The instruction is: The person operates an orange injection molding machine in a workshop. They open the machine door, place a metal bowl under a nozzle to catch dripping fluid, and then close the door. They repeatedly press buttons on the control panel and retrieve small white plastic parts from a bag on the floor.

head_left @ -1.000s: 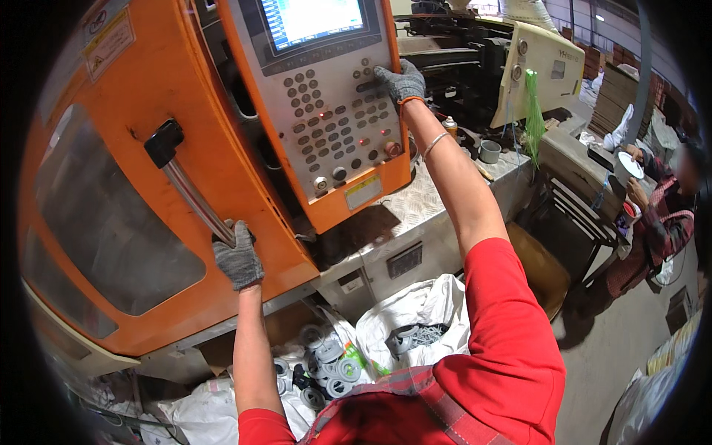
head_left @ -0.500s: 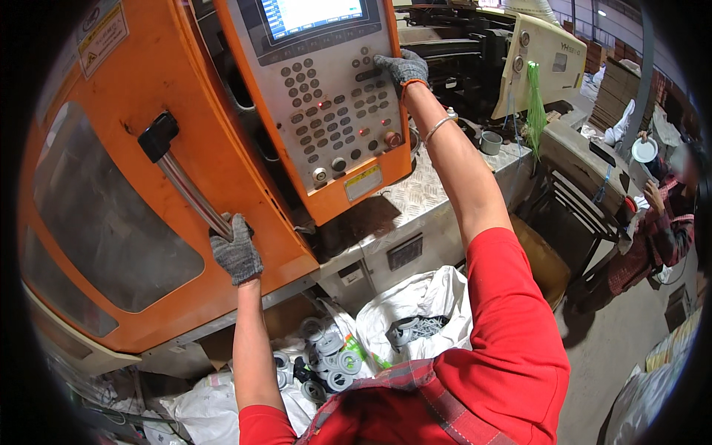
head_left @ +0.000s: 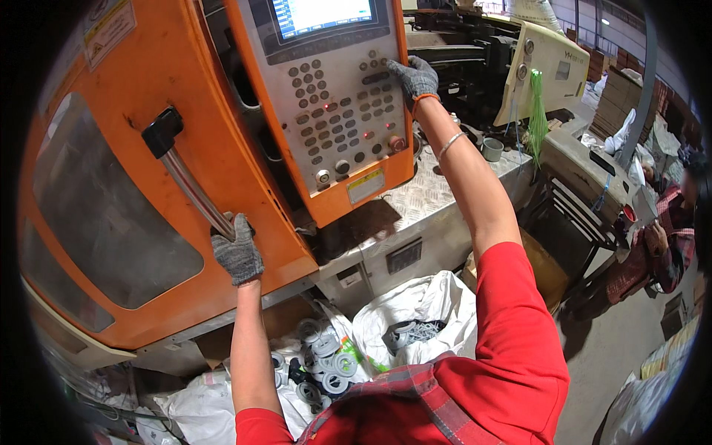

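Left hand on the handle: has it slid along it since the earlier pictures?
No. The left hand still grips the lower end of the handle, with no visible shift against the orange door.

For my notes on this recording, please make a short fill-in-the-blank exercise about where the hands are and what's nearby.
1. The left hand holds the ____ end of the curved handle.
2. The right hand is at the ____ side edge of the control panel.
3. The gloves on both hands are ____ in colour.
4. The open sack below the machine is ____ in colour.

Missing words: lower; right; gray; white.
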`<act>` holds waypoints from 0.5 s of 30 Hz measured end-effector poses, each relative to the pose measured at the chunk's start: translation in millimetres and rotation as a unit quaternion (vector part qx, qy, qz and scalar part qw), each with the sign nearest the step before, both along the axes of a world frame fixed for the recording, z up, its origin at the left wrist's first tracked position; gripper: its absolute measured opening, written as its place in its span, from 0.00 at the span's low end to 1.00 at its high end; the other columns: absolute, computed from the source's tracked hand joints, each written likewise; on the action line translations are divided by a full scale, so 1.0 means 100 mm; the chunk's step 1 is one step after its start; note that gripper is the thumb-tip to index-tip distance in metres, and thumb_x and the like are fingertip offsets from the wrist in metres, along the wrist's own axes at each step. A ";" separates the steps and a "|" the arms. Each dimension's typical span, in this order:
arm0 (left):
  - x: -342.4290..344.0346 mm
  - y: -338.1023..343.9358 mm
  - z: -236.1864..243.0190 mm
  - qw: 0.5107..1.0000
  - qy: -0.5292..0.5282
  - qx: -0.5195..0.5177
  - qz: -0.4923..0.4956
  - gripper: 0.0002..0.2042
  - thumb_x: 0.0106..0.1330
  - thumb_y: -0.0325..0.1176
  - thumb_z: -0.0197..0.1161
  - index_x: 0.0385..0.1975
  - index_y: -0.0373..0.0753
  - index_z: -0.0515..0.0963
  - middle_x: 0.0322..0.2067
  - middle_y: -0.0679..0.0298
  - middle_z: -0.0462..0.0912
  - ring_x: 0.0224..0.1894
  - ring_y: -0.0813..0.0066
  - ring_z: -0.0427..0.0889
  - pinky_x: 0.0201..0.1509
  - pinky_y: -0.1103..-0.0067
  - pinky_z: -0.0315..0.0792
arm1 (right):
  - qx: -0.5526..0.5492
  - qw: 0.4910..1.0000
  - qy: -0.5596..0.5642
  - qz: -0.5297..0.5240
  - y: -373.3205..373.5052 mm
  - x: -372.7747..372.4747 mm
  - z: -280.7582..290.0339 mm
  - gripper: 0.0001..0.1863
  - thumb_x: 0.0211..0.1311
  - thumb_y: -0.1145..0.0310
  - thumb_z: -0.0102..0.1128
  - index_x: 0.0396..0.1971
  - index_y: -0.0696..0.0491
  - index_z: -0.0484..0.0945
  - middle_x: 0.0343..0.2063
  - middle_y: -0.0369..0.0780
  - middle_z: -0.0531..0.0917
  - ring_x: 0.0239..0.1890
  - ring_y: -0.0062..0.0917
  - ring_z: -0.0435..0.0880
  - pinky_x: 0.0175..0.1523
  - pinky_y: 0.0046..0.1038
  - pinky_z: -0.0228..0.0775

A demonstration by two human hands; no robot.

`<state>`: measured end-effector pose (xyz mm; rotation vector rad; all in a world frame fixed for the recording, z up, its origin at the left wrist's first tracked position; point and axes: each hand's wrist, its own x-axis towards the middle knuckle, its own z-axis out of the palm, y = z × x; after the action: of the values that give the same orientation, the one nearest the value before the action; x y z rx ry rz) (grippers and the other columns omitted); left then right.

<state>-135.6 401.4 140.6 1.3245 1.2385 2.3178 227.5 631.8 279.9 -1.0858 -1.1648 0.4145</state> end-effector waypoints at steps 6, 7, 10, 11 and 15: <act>-0.06 -0.01 0.04 1.000 0.013 0.001 0.019 0.09 0.63 0.24 0.61 0.40 0.34 0.70 0.25 0.65 0.74 0.24 0.79 0.74 0.26 0.81 0.71 | 0.096 0.982 -0.039 -0.159 -0.58 -0.26 0.10 0.21 0.48 0.60 0.69 0.39 0.58 0.80 0.36 0.46 0.84 0.40 0.36 0.83 0.49 0.33 0.73; -0.07 0.00 0.01 1.000 0.004 -0.005 0.014 0.09 0.63 0.24 0.61 0.40 0.34 0.70 0.25 0.65 0.74 0.24 0.79 0.74 0.26 0.80 0.71 | 0.151 0.975 -0.060 -0.150 -0.68 -0.30 0.10 0.18 0.50 0.61 0.67 0.39 0.57 0.81 0.34 0.46 0.84 0.39 0.36 0.83 0.48 0.33 0.73; 0.01 -0.02 -0.05 1.000 0.002 -0.013 0.021 0.10 0.61 0.26 0.63 0.40 0.33 0.71 0.25 0.66 0.74 0.24 0.81 0.73 0.27 0.82 0.70 | 0.326 0.938 -0.081 -0.088 -1.14 -0.45 0.27 0.08 0.59 0.69 0.58 0.34 0.57 0.81 0.27 0.42 0.84 0.32 0.29 0.83 0.40 0.27 0.73; 0.02 0.00 0.00 1.000 0.007 -0.003 0.028 0.11 0.61 0.27 0.63 0.40 0.33 0.72 0.24 0.67 0.74 0.24 0.81 0.73 0.27 0.82 0.69 | 0.354 0.933 -0.070 0.002 -1.48 -0.55 0.31 0.09 0.60 0.67 0.59 0.34 0.58 0.81 0.27 0.41 0.84 0.30 0.25 0.83 0.39 0.25 0.74; -0.04 0.01 -0.01 0.999 0.000 -0.032 0.024 0.12 0.60 0.27 0.64 0.41 0.33 0.72 0.26 0.66 0.75 0.23 0.82 0.73 0.26 0.82 0.69 | 0.027 0.960 -0.105 0.257 -1.74 -0.87 0.38 0.11 0.59 0.72 0.59 0.42 0.55 0.79 0.32 0.41 0.84 0.32 0.25 0.83 0.34 0.25 0.77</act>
<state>-139.3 402.5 139.8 1.2885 1.3477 2.2901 140.8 458.2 318.4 -0.7807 -1.6447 0.6761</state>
